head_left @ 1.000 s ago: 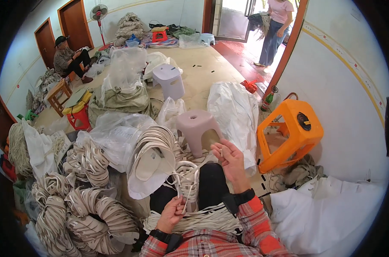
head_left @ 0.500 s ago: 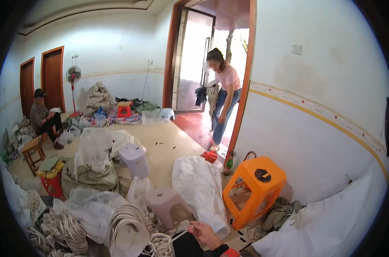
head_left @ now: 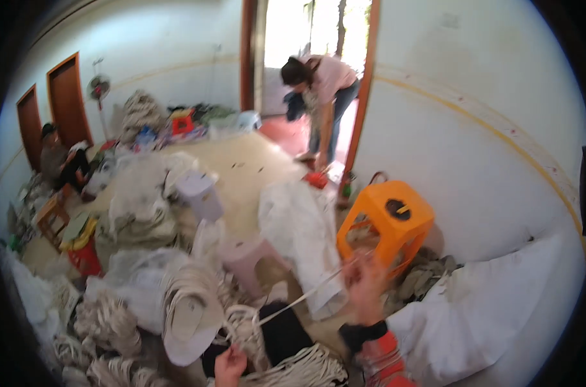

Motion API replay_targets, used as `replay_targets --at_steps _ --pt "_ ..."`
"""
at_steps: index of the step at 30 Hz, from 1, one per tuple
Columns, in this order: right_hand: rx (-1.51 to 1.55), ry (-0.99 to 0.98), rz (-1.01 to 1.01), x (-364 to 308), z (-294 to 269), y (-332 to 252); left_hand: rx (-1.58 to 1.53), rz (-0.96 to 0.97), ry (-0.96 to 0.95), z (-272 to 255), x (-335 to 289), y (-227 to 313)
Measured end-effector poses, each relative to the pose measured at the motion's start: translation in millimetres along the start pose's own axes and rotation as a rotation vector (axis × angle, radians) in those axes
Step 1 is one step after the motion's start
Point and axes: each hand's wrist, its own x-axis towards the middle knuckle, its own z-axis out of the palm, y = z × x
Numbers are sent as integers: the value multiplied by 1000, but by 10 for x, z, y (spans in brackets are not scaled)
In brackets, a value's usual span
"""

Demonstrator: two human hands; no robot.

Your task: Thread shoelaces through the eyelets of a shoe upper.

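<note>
The right grip is closed on a pale shoelace, stretched taut rightward from the beige shoe upper between the knees. The left grip is at the upper's near left edge, too blurred to tell if closed; stacked shoe pieces stand farther left.

Orange stool nr floor's R edge, by wall; red stool nr far edge; fan nr far L corner; person bent over in doorway.
</note>
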Motion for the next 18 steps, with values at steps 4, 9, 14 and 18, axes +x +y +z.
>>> replay_targets --at_steps 4,9,14,18 --pt "3 150 -346 159 57 -687 307 18 -168 246 -106 -384" --pt "-220 63 -405 23 272 -608 578 249 31 215 -236 -368" --pt "-408 -46 -468 -23 174 -795 1765 1037 -191 804 -133 -458" --pt "-845 73 -485 86 -15 -547 2022 984 -552 975 28 -575"
